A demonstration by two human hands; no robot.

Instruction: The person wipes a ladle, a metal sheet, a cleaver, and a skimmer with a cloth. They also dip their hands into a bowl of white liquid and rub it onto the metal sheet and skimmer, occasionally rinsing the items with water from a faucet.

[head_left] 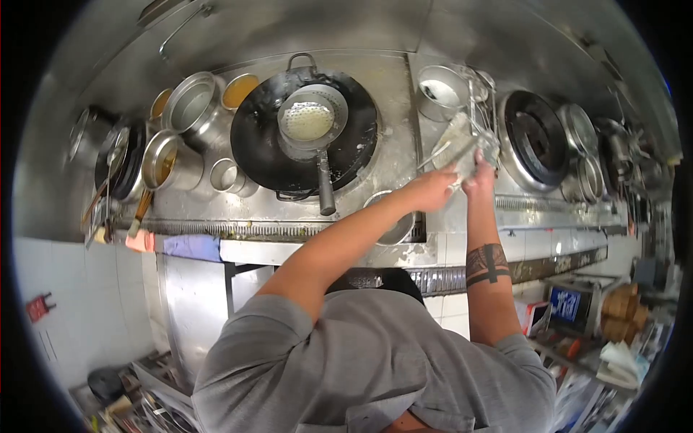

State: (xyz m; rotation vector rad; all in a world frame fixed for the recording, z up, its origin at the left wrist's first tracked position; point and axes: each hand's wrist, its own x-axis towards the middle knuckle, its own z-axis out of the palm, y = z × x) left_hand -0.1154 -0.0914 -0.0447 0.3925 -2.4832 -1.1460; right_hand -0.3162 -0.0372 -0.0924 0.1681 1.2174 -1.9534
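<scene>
Both of my arms reach forward to the right part of the steel counter. My left hand (436,189) has its fingers closed at the lower edge of a pale, crumpled cloth (455,137). Close beside it, my right hand (479,177) is also closed on the cloth, and its fingertips are partly hidden by the folds. Just beyond the cloth stands a steel pot (442,92) with whitish contents. Thin metal utensil handles (474,105) lie beside this pot, close above my right hand.
A black wok (253,137) holds a perforated strainer ladle (309,119) with its handle toward me. Steel pots (189,105) and a small cup (227,175) stand to the left. A round black burner (535,137) is at right. A bowl (395,229) sits under my left forearm.
</scene>
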